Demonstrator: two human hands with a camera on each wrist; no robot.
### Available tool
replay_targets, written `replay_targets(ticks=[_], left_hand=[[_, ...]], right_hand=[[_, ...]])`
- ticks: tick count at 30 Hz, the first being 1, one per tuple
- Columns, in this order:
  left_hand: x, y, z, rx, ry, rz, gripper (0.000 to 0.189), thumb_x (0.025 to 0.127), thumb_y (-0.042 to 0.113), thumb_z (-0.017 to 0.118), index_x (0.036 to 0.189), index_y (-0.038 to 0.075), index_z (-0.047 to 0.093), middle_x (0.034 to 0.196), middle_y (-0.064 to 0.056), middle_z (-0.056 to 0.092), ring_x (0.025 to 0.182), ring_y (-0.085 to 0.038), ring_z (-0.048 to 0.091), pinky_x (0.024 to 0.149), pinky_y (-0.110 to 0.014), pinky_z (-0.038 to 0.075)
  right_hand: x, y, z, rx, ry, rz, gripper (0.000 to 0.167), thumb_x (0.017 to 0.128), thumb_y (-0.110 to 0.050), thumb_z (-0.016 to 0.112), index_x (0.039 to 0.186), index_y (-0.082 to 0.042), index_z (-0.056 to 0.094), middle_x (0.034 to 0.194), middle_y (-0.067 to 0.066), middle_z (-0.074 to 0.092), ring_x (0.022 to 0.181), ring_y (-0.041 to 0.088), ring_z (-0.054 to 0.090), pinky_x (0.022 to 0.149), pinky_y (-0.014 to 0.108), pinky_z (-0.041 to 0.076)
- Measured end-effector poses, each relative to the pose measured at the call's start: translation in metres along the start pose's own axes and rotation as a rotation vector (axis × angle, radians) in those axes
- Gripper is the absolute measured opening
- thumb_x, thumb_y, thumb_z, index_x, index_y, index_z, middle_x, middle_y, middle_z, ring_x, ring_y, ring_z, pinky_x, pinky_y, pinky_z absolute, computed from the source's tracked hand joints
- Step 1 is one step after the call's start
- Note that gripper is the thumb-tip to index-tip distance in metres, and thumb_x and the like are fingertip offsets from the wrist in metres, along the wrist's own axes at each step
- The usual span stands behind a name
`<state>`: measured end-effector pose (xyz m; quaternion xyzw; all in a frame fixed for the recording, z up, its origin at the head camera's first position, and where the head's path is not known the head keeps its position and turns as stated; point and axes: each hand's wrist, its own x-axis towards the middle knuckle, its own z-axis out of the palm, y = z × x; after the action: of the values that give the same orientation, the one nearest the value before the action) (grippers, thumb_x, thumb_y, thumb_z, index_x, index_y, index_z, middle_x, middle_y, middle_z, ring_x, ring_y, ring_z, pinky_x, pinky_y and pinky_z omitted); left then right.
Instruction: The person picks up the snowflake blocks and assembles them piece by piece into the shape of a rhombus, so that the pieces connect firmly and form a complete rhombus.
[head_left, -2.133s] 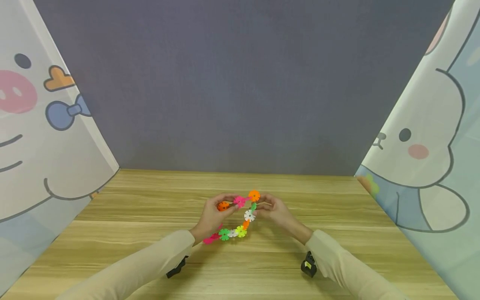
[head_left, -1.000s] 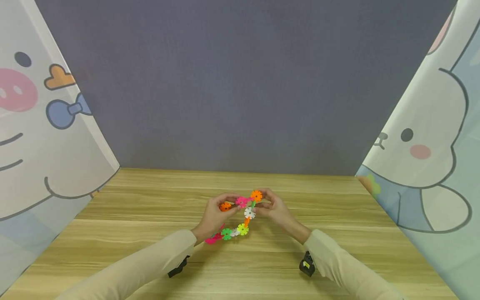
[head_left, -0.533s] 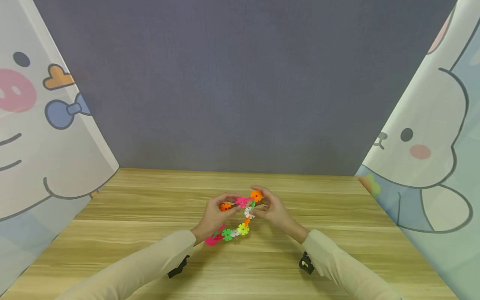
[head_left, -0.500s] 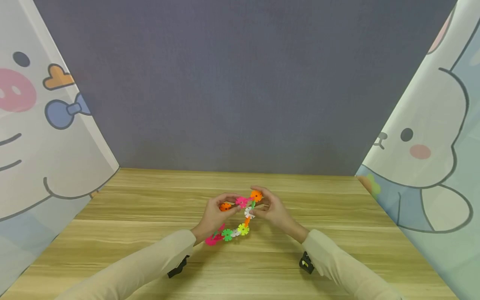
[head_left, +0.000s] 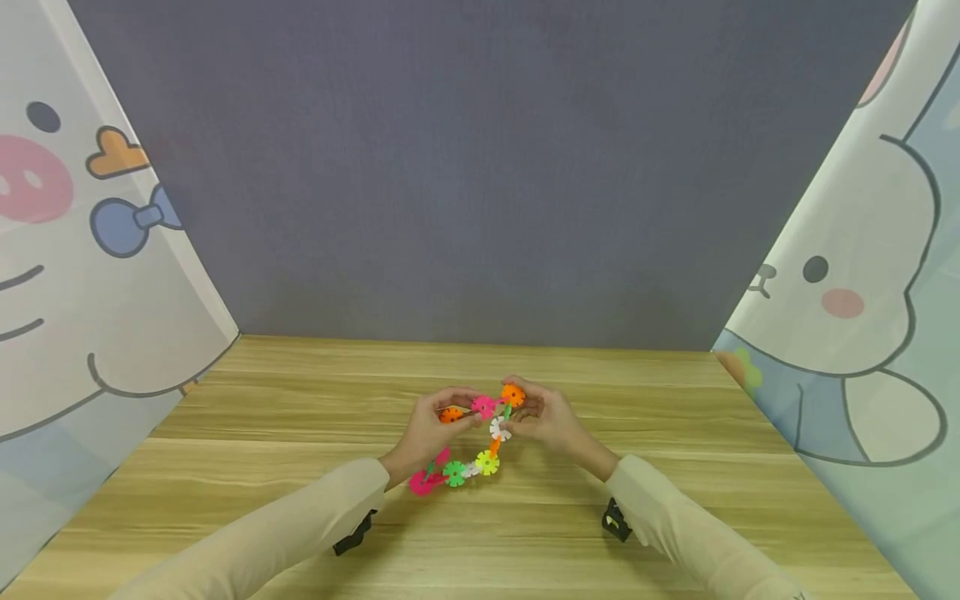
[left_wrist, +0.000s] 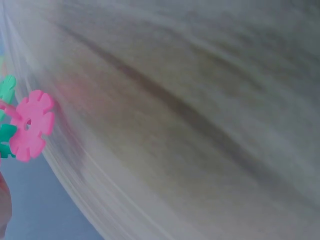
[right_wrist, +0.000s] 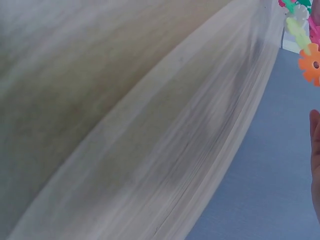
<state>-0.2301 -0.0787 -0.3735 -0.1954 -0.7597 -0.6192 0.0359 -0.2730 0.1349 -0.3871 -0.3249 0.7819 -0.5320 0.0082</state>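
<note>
A chain of interlocking notched plastic discs, the flower-shaped building kind, hangs between both hands in the head view. My left hand (head_left: pixel 422 432) pinches the chain's upper left part, by a pink disc (head_left: pixel 483 407) with an orange disc (head_left: pixel 451 415) within its grasp. With thumb and fingers my right hand (head_left: pixel 555 421) holds the right part, around an upper orange disc (head_left: pixel 513 395) and a white disc (head_left: pixel 500 429). Below, the chain curves left through a yellow disc (head_left: pixel 487 462) and a green disc (head_left: pixel 454 473) to pink ones (head_left: pixel 422 483) near the left wrist.
A wood-grain table (head_left: pixel 480 542) lies beneath the hands. Behind it stands a dark grey panel (head_left: pixel 480 167), with cartoon-printed panels at left (head_left: pixel 45 275) and right (head_left: pixel 840 225). Black wrist devices show under the left sleeve (head_left: pixel 354 533) and right sleeve (head_left: pixel 617 521).
My right index finger has moved up over the upper orange disc, and the thumb has come onto the white disc. The chain has shifted slightly right; my left hand stays nearly in place.
</note>
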Motion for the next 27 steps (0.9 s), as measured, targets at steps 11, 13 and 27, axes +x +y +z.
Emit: replay_targets(ticks=[11, 13, 27], left_hand=[[0.007, -0.025, -0.001, -0.045, -0.012, 0.017, 0.032, 0.081, 0.007, 0.067, 0.112, 0.003, 0.061, 0.102, -0.02, 0.064, 0.086, -0.027, 0.064, 0.078, -0.025, 0.051], [0.007, -0.027, -0.001, -0.044, -0.012, 0.016, 0.032, 0.081, 0.01, 0.068, 0.112, 0.004, 0.062, 0.102, -0.019, 0.065, 0.083, -0.024, 0.065, 0.077, -0.025, 0.052], [0.007, -0.019, -0.002, -0.008, 0.047, 0.044, 0.028, 0.083, 0.01, 0.067, 0.11, 0.007, 0.063, 0.101, -0.012, 0.065, 0.095, -0.02, 0.061, 0.08, -0.027, 0.049]], right_hand=[[-0.001, 0.001, 0.0, -0.021, 0.018, -0.046, 0.06, 0.073, -0.003, 0.074, 0.127, 0.006, 0.048, 0.097, 0.023, 0.063, 0.073, 0.009, 0.061, 0.071, 0.024, 0.054], [-0.001, 0.0, 0.0, -0.026, 0.019, -0.038, 0.06, 0.073, -0.004, 0.074, 0.127, 0.004, 0.049, 0.098, 0.023, 0.063, 0.073, 0.008, 0.061, 0.071, 0.023, 0.054], [-0.002, -0.012, 0.0, 0.055, 0.014, -0.008, 0.073, 0.074, 0.003, 0.071, 0.137, -0.001, 0.035, 0.101, 0.026, 0.061, 0.089, 0.037, 0.062, 0.077, 0.032, 0.054]])
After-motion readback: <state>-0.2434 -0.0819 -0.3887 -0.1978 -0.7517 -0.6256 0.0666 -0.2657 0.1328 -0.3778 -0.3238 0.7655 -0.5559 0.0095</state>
